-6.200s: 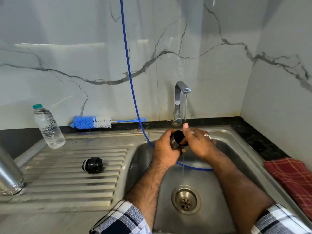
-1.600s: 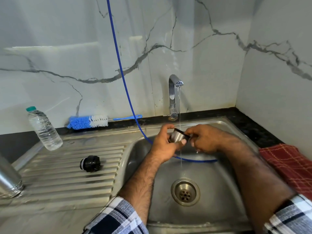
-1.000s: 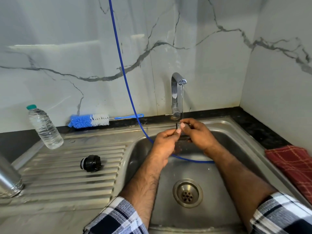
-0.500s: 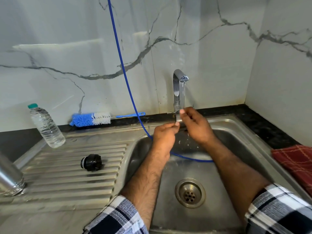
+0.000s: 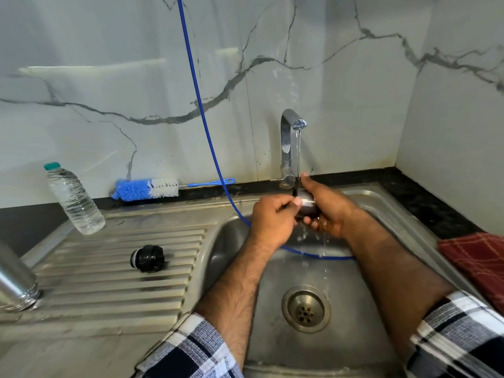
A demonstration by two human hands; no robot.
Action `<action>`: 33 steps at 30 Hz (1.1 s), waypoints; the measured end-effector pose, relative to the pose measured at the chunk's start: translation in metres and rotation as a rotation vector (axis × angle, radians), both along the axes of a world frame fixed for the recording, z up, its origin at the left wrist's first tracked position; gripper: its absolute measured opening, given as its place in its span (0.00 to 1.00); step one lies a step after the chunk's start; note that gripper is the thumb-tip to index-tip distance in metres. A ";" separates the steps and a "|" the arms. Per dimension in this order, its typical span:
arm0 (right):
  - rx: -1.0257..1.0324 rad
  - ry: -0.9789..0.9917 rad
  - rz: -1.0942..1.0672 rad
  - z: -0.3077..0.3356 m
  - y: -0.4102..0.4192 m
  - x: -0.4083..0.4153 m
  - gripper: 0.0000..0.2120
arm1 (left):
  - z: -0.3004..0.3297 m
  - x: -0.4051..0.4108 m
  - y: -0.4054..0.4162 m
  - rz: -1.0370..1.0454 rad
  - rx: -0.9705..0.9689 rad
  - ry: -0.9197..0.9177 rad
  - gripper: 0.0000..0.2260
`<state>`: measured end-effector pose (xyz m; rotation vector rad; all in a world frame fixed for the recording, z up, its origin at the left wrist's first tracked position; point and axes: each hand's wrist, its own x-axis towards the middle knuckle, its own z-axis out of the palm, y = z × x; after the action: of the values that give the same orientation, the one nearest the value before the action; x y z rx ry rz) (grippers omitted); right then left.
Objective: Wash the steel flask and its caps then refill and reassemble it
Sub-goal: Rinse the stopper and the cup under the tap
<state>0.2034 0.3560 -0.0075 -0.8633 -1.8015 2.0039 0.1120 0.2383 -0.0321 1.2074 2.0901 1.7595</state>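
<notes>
Both hands grip the small steel flask cap (image 5: 307,204) under the running chrome tap (image 5: 289,137), right hand (image 5: 326,207) cradling it, left hand (image 5: 272,218) apparently pinching its rim, long axis lying sideways between them.

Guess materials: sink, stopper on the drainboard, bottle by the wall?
Sink: looks like brushed stainless steel, grey with dull reflections and pressed drainboard ribs.
Stopper: probably black moulded plastic, glossy, with a pale ring at one end, perhaps a seal.
Bottle: clear thin plastic, ribbed and see-through, with a green cap.
</notes>
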 end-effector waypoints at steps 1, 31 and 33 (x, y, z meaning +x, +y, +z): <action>0.221 0.026 -0.049 -0.004 -0.001 -0.002 0.26 | 0.003 0.000 0.001 0.037 0.030 -0.167 0.08; 0.813 0.234 -0.176 -0.020 -0.011 -0.015 0.19 | 0.004 0.003 0.005 0.096 0.125 -0.544 0.10; 1.151 0.275 -0.091 -0.029 -0.005 -0.017 0.19 | 0.011 0.001 0.002 0.032 0.170 -0.814 0.11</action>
<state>0.1861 0.3505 -0.0363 -0.2567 -2.1916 0.6848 0.1125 0.2402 -0.0214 0.3502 1.4977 2.0005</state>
